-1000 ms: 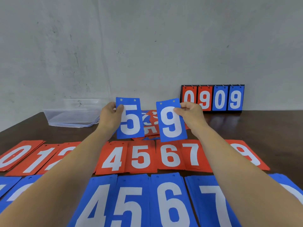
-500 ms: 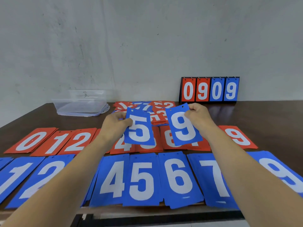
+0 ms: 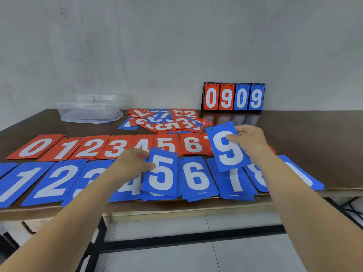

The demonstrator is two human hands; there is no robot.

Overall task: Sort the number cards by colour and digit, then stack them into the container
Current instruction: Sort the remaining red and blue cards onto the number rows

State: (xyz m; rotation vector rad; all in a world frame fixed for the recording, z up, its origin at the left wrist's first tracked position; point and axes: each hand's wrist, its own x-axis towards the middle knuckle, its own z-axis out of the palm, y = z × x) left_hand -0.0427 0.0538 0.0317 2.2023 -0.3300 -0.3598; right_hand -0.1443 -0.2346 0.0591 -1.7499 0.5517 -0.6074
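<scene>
Two blue cards are in our hands: our left hand [image 3: 133, 165] pinches a 5 [image 3: 161, 173] over the blue row [image 3: 196, 179]. Our right hand [image 3: 249, 142] pinches a 9 [image 3: 227, 147] above that row.

Blue 5 card [image 3: 162, 174] and blue 9 card [image 3: 227, 147] in fingers [image 3: 234, 138].

One table [image 3: 314, 134] bears one clear container [image 3: 90, 112], one loose heap [image 3: 169, 120] of mixed red and blue cards, and one scoreboard [image 3: 233, 97] with four number panels, two red and two blue. The red row [image 3: 92, 147] shows eight piles, the last partly hidden; the blue row [image 3: 196, 179] shows ten, several partly covered. Two hands hold one blue card each: left hand [image 3: 131, 165] the 5 card [image 3: 161, 173], right hand [image 3: 249, 142] the 9 card [image 3: 227, 150].
</scene>
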